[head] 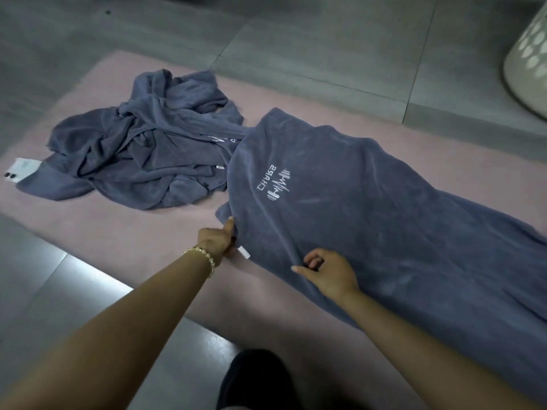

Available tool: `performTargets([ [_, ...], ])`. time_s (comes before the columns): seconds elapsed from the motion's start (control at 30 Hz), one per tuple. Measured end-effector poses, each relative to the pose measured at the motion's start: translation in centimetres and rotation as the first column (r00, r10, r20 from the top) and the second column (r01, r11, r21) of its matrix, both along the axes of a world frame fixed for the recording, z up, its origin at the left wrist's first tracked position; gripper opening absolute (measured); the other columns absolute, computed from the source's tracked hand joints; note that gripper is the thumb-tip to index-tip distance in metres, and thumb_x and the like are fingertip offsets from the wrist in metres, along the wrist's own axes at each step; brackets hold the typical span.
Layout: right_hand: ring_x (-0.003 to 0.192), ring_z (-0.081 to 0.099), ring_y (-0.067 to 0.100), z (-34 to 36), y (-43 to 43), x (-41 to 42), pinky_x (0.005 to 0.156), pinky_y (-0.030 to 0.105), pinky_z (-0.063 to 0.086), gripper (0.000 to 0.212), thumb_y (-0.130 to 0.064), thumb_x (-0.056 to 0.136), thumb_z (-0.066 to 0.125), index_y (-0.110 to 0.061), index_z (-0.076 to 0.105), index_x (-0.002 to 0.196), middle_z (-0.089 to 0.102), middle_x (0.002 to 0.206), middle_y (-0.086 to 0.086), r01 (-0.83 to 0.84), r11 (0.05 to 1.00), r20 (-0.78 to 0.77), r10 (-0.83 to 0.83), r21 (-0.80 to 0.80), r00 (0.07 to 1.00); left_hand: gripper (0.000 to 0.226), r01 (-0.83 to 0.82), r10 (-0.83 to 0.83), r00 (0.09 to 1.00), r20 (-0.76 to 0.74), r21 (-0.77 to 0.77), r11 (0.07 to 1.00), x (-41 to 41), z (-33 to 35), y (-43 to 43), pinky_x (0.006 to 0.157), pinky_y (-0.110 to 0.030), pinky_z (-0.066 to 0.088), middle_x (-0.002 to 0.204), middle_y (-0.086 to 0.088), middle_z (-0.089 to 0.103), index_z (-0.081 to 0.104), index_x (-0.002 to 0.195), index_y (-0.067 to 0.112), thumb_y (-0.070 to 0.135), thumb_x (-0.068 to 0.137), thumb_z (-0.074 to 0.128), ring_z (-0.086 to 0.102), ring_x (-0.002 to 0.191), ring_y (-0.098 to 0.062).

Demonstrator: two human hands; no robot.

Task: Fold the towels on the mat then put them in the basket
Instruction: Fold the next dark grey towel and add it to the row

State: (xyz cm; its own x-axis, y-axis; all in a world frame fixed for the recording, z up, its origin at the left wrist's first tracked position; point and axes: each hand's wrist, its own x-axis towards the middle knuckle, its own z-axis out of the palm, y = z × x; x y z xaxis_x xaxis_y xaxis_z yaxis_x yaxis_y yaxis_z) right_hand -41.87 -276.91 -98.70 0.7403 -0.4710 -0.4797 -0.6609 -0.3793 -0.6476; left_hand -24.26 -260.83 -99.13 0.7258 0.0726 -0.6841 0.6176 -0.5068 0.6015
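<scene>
the spread towel point(370, 202) lies flat on the pink mat point(133, 238), its long axis running from the near-left corner by the hands away toward the lower right, where it passes out of view. white lettering and a logo show on its upper face near the left end. the left hand point(217, 239) pinches the towel's near-left edge, thumb up against the cloth and the other fingers tucked under the hem beside a small white tag point(245, 252). the right hand point(328, 272) rests on the same near edge a little further along, fingers curled and gathering a small ridge of cloth; whether it has a firm pinch or only presses down cannot be told. both hands are at the short left end, so most of the towel lies to the right of them and beyond. a fold along the length would likely mean carrying this end toward the far right end.

a second towel point(142, 143), same blue-grey, sits crumpled in a heap further left on the mat, just touching the spread one and not yet folded. a white phone point(20, 170) lies at its left edge, partly under the cloth. the basket point(527, 63), pale with cut-out holes, stands on the grey floor point(296, 39) at the upper right, well apart from both hands, nearer the right arm.
</scene>
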Motion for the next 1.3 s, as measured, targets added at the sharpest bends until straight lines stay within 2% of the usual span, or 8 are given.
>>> performTargets([
  [0.17,0.068,0.06,0.011,-0.7,0.8,0.5,0.068,0.026,0.051,0.017,-0.032,0.076,0.077,-0.024,0.064,0.068,0.061,0.067,-0.009,0.068,0.998,0.002,-0.068,0.004,0.998,0.046,0.01,-0.011,0.993,-0.118,-0.008,1.0,-0.5,0.7,0.1,0.035,-0.02,0.044,0.045,-0.006,0.054,0.055,0.065,0.004,0.044,0.087,0.063,0.048,0.031,-0.013],
  [0.4,0.056,0.052,0.0,-0.7,0.3,0.3,0.06,0.013,0.043,0.015,-0.02,0.078,0.076,-0.013,0.069,0.067,0.062,0.06,-0.006,0.202,0.939,0.071,-0.23,0.278,0.971,0.066,0.286,-0.352,0.787,-0.507,-0.207,0.936,-2.2,2.5,0.4,0.062,-0.028,0.053,0.078,-0.002,0.066,0.061,0.088,0.013,0.072,0.086,0.033,0.065,0.069,-0.015],
  [0.53,0.061,0.055,0.005,-0.9,0.6,0.1,0.06,0.011,0.043,0.015,-0.021,0.079,0.076,-0.014,0.069,0.068,0.064,0.065,-0.003,0.205,0.936,0.072,-0.235,0.285,0.969,0.046,-0.079,-0.112,0.872,-0.477,-0.363,0.929,-2.3,1.6,0.1,0.078,-0.023,0.05,0.079,0.007,0.065,0.061,0.085,0.017,0.061,0.089,0.046,0.059,0.08,-0.007],
  [0.7,0.054,0.052,-0.001,-0.7,0.7,0.2,0.055,0.006,0.041,0.013,-0.019,0.078,0.076,-0.009,0.07,0.072,0.062,0.062,-0.004,0.208,0.925,0.081,-0.245,0.317,0.966,0.038,-0.344,0.083,0.888,-0.453,-0.532,0.774,-0.7,2.3,-0.6,0.066,-0.027,0.058,0.078,-0.002,0.073,0.063,0.1,0.011,0.047,0.09,0.056,0.069,0.072,-0.014],
  [0.87,0.048,0.05,-0.004,1.0,1.8,0.9,0.053,0.011,0.043,0.012,-0.016,0.079,0.075,-0.014,0.069,0.069,0.059,0.055,-0.008,0.138,0.863,0.154,-0.24,0.486,0.959,0.048,-0.256,0.251,0.963,-0.096,-0.61,0.75,1.7,3.1,0.4,0.087,-0.032,0.054,0.124,-0.007,0.064,0.059,0.126,0.009,0.042,0.091,0.057,0.063,0.109,-0.019],
  [1.0,0.052,0.052,0.004,0.4,2.5,1.1,0.05,0.011,0.044,0.016,-0.009,0.083,0.071,-0.017,0.063,0.07,0.059,0.063,0.0,0.13,0.865,0.111,-0.209,0.485,0.972,0.022,-0.216,0.369,0.904,0.214,-0.517,0.829,1.6,5.0,0.8,0.083,-0.035,0.055,0.102,0.001,0.066,0.059,0.107,0.018,0.035,0.094,0.056,0.064,0.098,-0.019],
  [1.13,0.065,0.059,0.007,0.4,0.3,-0.4,0.058,0.014,0.047,0.008,-0.013,0.087,0.066,-0.014,0.063,0.094,0.064,0.081,0.002,0.166,0.83,0.041,-0.221,0.532,0.974,0.035,-0.014,0.174,0.89,0.422,-0.355,0.935,0.1,5.8,-1.1,0.062,-0.028,0.048,0.069,0.0,0.056,0.055,0.071,0.015,0.038,0.096,0.049,0.055,0.07,-0.014],
  [1.3,0.071,0.059,0.006,3.8,-8.7,-5.5,0.061,0.013,0.047,0.013,-0.016,0.091,0.06,-0.012,0.064,0.102,0.063,0.089,0.001,0.262,0.867,0.047,-0.31,0.424,0.949,0.037,0.331,-0.104,0.843,0.528,-0.356,0.874,-3.9,7.9,-8.7,0.053,-0.019,0.041,0.061,-0.002,0.053,0.057,0.075,0.005,0.032,0.098,0.047,0.047,0.057,-0.007],
])
